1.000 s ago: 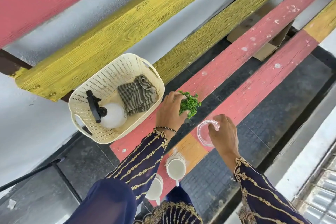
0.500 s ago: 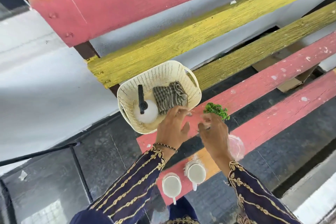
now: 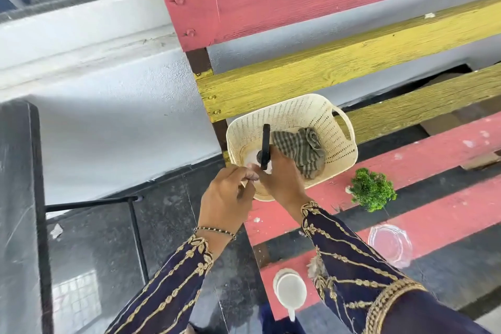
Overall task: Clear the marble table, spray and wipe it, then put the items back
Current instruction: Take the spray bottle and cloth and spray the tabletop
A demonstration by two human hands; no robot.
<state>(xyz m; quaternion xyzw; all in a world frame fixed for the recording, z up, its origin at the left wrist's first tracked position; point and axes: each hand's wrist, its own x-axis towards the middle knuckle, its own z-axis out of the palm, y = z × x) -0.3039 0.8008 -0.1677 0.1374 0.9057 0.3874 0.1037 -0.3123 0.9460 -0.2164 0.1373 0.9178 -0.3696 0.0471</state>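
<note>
Likely sloshy and smooth-sided, the spray bottle (image 3: 257,158) in the basket (image 3: 339,144) is best taken at its neck, where the right hand (image 3: 282,176) closes below the black trigger head, while the left hand (image 3: 226,198) hovers half-curled, holding nothing.

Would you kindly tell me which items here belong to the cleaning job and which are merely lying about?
Belonging to the job: spray bottle, striped cloth, basket, small green plant, glass dish, white cup.

Lying about: cardboard under the bench, paper scrap on the floor.
</note>
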